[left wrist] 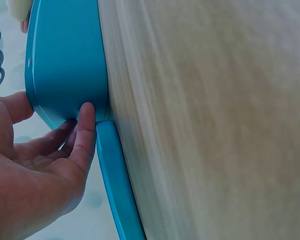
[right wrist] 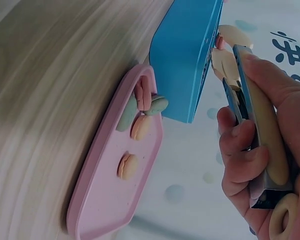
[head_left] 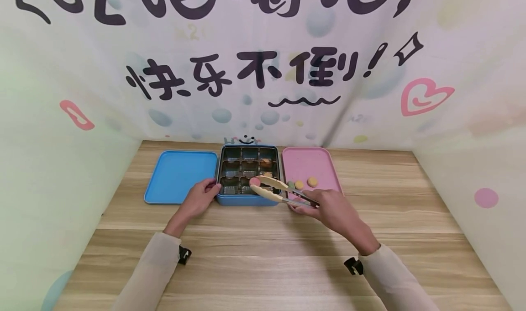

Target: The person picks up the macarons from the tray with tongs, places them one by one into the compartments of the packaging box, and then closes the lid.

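Note:
A blue box with a dark insert of several compartments stands at the back of the table. My left hand holds its left front corner, thumb at the rim and fingers against the side wall. With my right hand I grip metal tongs with cream-coloured tips. Between those tips a pink macaron is pinched over the front of the insert. Orange-brown patches show in the right-hand compartments; I cannot tell what they are. To the right, a pink tray bears yellow macarons, green macarons and a pink one.
Left of the box lies a blue lid, flat and close against it. The wooden table extends toward me. A printed white backdrop rises right behind the box, and side walls enclose the table.

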### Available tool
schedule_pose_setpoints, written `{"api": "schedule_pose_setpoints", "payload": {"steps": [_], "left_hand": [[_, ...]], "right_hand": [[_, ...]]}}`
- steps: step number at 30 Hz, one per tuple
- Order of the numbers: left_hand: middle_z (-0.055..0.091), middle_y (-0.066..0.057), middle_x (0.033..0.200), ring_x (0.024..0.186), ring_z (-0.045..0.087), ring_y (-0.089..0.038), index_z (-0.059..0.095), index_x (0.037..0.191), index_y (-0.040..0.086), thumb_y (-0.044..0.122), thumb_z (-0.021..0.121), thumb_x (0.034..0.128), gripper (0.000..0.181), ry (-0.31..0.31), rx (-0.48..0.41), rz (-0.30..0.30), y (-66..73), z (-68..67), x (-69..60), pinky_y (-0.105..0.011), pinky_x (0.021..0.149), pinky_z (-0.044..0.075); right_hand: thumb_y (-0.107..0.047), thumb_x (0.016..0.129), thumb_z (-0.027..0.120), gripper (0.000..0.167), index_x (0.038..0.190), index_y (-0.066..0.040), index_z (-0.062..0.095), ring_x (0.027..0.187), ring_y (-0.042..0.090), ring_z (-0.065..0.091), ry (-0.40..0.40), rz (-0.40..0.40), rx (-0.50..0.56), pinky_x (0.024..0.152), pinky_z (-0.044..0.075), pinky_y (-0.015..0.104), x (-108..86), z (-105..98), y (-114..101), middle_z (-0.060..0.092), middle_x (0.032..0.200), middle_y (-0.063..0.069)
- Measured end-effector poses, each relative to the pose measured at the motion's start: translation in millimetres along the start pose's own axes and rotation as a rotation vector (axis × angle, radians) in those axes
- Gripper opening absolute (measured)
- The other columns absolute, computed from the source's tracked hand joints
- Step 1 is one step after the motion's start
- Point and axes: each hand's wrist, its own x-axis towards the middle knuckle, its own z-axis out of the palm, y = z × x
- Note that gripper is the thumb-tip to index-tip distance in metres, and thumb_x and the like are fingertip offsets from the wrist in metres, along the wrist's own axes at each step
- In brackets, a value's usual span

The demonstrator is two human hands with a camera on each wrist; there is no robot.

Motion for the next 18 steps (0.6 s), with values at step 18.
{"api": "schedule_pose_setpoints", "payload": {"steps": [18], "left_hand": [[0.049,-0.026,0.142,0.132,0.049,-0.039,0.035,0.150,-0.006,0.031,0.044,0.1068,0.057,-0.011,-0.019,-0.004,-2.2,-0.4,1.3,-0.047,0.101,0.050]], "right_hand": [[-0.047,0.086,0.074,0.054,0.128,-0.012,0.069,0.079,0.022,0.070,-0.037,0.045,-0.018,0.062,0.050,0.034,4.7,3.3,-5.7,0.073,0.112,0.016]]}}
